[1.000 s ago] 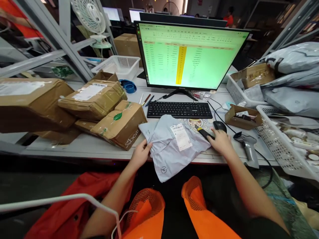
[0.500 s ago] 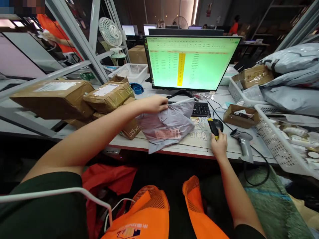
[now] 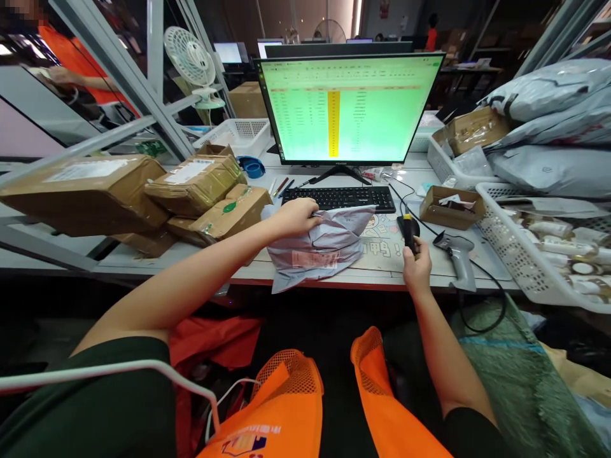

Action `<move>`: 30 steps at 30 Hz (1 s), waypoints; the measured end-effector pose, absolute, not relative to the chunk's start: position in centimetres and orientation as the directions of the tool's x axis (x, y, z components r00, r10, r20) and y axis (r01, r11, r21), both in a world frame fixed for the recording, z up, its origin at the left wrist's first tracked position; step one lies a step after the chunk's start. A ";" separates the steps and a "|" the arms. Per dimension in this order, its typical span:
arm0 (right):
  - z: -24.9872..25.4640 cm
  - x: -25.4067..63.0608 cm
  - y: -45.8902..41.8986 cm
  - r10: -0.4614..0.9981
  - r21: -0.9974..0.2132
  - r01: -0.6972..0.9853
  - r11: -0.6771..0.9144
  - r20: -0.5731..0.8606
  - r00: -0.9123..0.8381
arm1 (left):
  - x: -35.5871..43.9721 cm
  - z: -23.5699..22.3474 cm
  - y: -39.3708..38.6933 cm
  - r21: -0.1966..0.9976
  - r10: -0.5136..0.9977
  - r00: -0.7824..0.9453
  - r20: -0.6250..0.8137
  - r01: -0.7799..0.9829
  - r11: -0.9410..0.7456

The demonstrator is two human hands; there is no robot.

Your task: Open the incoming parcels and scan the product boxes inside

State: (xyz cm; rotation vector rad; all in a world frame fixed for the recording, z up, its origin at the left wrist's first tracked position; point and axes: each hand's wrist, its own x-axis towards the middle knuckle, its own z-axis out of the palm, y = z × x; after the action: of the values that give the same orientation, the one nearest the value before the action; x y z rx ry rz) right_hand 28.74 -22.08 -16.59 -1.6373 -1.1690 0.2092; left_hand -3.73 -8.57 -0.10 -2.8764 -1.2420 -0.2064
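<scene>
The left hand's (image 3: pixel 296 217) fingers curl over the top edge of the grey mailer (image 3: pixel 319 245), gripping the crumpled plastic; the wrist is bent slightly down and the forearm runs long and nearly straight back toward the lower left, bare up to a dark sleeve. The mailer lies on the desk (image 3: pixel 143 261) just in front of the keyboard (image 3: pixel 340 197), its upper edge touching the keyboard's front and its lower corner hanging over the desk edge. A pale label faces up on it, its print too small to read.

The right hand's (image 3: pixel 416 267) fingers are wrapped around the lower end of a black and yellow cutter (image 3: pixel 408 232), which points up and away, right of the keyboard and near its front corner. The thumb side is turned from view, so how the thumb sits cannot be told. The cutter hides most of the mouse (image 3: pixel 414 224) behind it. A scanner (image 3: pixel 458 257) lies farther right of the keyboard. Whether a blade is out cannot be made out.
</scene>
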 end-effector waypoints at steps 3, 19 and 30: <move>-13.9 27.2 -23.6 0.820 -0.745 0.652 0.142 0.457 0.344 | -3.5 -0.1 -9.2 0.061 0.730 0.672 0.125 0.729 -0.681; -4.3 21.4 -21.4 0.850 -0.250 0.877 0.410 0.453 -0.268 | -8.0 -1.9 -12.5 0.064 0.653 0.616 0.440 0.704 -0.707; -11.4 37.0 -22.4 0.880 -0.305 0.899 -0.314 0.261 0.396 | -7.0 0.9 -13.1 0.006 0.767 0.613 0.189 0.780 -0.626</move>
State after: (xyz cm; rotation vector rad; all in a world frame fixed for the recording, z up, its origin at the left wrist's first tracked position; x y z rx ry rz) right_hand 36.99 -22.42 -11.37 -2.2603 -1.5312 -0.0647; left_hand -6.96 -13.13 0.89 -2.7522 -1.3217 -0.2671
